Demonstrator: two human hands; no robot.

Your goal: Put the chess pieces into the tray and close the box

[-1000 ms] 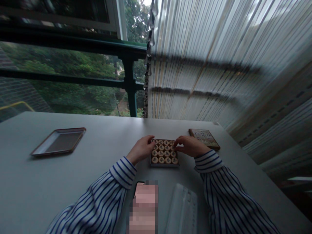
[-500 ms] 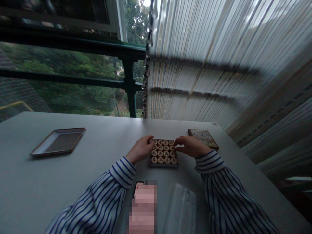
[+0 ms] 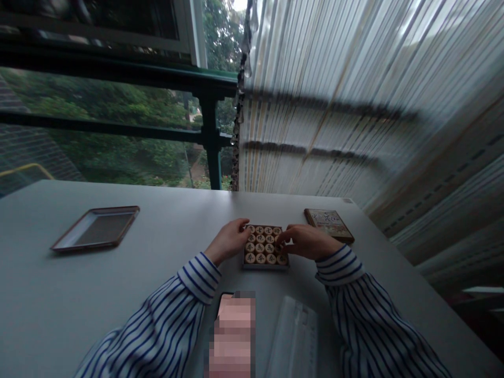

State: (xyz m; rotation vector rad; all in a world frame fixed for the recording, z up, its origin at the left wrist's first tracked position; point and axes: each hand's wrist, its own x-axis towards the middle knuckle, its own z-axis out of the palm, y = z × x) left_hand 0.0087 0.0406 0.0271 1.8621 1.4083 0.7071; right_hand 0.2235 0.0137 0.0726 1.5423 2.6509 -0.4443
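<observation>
A small square box [image 3: 265, 267] holds Chinese chess pieces [image 3: 260, 247], round, pale wooden discs with dark characters, set in rows. At its left edge is my left hand [image 3: 230, 241], thumb and fingers bent around the upper left side. My right hand [image 3: 307, 241] reaches in from the right. Its index finger and thumb come together over a piece in the right column, partly hiding that column. The piece under the fingertips shows only in part.
On the white table [image 3: 177, 220], a shallow brown-rimmed tray or lid [image 3: 98, 228] lies at left. A flat printed box [image 3: 329, 223] sits back right. Nearer me are a phone [image 3: 232, 336], its screen blurred out, and a long translucent plastic case [image 3: 295, 336]. A string curtain [image 3: 315, 126] hangs behind.
My right hand has shifted slightly down and left, its fingertips now lower over the right column. The left hand stays at the box's left edge.
</observation>
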